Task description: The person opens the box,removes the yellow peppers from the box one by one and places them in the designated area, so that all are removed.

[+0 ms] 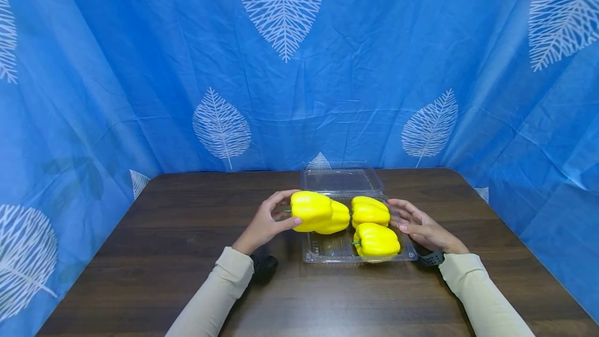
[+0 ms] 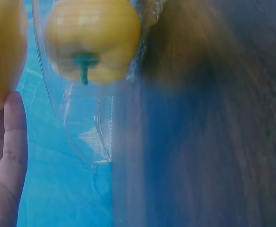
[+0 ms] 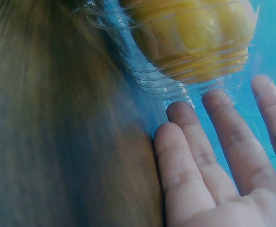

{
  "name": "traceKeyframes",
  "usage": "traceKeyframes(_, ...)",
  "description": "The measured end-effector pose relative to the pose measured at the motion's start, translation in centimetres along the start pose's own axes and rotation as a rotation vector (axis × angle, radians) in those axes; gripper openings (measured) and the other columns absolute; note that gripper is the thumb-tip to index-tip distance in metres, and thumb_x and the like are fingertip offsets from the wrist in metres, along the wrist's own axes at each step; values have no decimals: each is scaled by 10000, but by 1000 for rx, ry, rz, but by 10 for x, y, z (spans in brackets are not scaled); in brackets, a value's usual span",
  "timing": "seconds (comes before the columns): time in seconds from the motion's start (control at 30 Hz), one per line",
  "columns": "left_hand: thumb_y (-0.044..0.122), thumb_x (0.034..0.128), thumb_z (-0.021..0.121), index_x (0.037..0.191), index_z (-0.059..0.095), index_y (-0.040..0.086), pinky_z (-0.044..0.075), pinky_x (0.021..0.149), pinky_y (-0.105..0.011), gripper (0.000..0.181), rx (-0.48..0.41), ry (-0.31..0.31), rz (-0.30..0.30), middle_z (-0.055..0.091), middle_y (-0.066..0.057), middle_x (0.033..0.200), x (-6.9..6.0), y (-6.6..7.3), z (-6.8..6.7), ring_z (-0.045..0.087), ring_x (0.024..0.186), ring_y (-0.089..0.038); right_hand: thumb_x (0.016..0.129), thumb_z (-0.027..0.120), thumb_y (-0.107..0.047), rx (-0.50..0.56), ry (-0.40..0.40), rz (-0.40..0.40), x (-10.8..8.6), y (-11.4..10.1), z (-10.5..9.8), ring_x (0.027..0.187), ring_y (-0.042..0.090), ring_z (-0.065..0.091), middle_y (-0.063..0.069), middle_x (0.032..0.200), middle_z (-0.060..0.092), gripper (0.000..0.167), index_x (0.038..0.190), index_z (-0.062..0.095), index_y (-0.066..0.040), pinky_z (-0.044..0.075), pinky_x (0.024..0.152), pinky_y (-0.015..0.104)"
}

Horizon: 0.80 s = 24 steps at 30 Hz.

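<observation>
My left hand grips a yellow bell pepper, thumb in front and fingers behind, above the left side of a clear plastic clamshell container. Its green stem points left. Partly hidden behind it is a second yellow pepper in the container. On the right side sit a rear pepper and a front pepper. My right hand is at the container's right wall, fingers extended. In the right wrist view its fingers lie close to the ribbed wall; contact is hard to tell.
The container's clear lid is folded back toward the rear edge of the dark wooden table. A blue curtain with white leaf prints hangs behind and on both sides. Dark straps sit on both wrists.
</observation>
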<state>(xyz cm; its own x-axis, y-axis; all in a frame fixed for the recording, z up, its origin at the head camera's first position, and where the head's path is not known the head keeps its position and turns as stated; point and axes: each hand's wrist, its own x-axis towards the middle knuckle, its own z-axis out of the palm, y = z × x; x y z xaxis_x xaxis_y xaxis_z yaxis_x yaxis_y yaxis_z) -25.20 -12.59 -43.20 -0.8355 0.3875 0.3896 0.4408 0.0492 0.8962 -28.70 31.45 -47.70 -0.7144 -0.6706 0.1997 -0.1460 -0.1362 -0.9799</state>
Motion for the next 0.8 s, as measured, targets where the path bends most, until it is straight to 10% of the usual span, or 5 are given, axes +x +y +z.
traceKeyframes(0.4, 81, 964, 701, 1553, 485, -76, 571, 1005, -244, 646, -91, 116, -87, 580, -276, 1454, -2, -7, -16, 626, 1190, -186, 1096, 485, 37, 8, -9, -7, 1, 0, 0, 1409, 17, 548, -167, 1551, 507, 548, 1559, 425, -250, 474, 1137, 232)
traceKeyframes(0.8, 117, 996, 701, 1589, 473, 13, 490, 1092, -211, 644, -36, 227, -193, 517, -196, 1581, -4, -17, -32, 525, 1365, -340, 1098, 484, 31, -3, 7, 2, 0, -1, 1, 1402, 1, 547, -196, 1552, 492, 539, 1548, 436, -262, 474, 1130, 219)
